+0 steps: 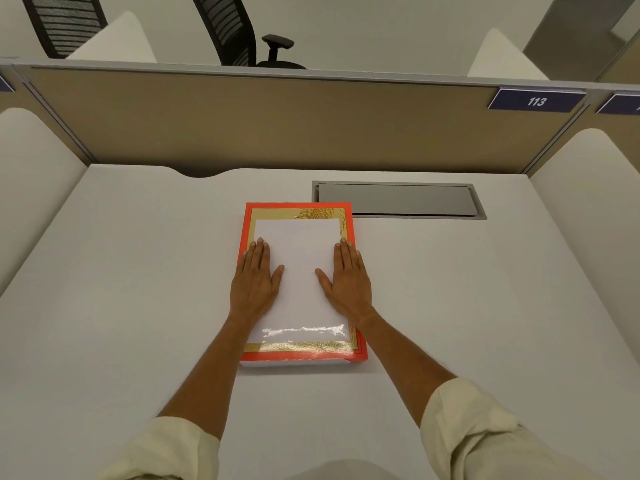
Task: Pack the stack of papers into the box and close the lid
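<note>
A flat box (300, 356) lies in the middle of the white desk, its white base showing under the near edge. Its glossy lid (299, 237) sits on top, with an orange rim, a gold frame and a white centre. A light glare runs across the lid's near end. My left hand (255, 282) rests flat, palm down, on the lid's left side. On the right side my right hand (347, 280) lies the same way. Neither hand holds anything. No stack of papers is visible.
A grey cable hatch (398, 199) is set into the white desk (138, 271) just behind and right of the box. A tan partition (277, 126) with a "113" label (536, 101) closes the back; white side panels flank the desk. Black chairs (235, 29) stand beyond.
</note>
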{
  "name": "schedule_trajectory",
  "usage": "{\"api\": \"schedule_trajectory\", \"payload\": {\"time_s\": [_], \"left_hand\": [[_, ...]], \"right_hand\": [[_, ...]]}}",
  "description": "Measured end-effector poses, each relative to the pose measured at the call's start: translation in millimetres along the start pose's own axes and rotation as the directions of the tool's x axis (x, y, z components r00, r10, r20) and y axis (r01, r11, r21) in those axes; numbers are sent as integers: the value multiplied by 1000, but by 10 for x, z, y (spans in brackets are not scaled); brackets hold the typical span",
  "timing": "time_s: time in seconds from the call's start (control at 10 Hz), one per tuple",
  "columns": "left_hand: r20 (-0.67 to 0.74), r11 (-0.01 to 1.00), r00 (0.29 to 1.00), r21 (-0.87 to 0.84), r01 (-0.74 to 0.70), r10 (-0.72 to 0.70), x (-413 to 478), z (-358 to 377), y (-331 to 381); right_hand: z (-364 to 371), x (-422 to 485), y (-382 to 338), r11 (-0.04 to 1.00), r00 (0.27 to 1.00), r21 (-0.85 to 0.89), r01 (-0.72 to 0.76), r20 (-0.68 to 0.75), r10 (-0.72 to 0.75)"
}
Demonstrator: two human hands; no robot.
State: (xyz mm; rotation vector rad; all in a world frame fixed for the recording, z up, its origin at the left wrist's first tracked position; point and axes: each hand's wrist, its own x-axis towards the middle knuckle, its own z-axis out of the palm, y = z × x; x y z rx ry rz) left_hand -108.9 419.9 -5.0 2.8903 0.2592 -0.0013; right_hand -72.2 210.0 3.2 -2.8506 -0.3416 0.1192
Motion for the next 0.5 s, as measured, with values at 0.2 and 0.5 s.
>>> {"api": "schedule_trajectory", "payload": {"time_s": [0.2, 0.5], "left_hand": [[-8, 999, 1000, 32, 3, -3, 22, -33, 125], [-43, 997, 999, -65, -32, 29, -20, -18, 705]], "right_hand": [[-81, 14, 57, 1000, 1000, -13, 12, 29, -12], [-410, -29, 456, 1000, 1000, 3, 8, -23, -8]]}}
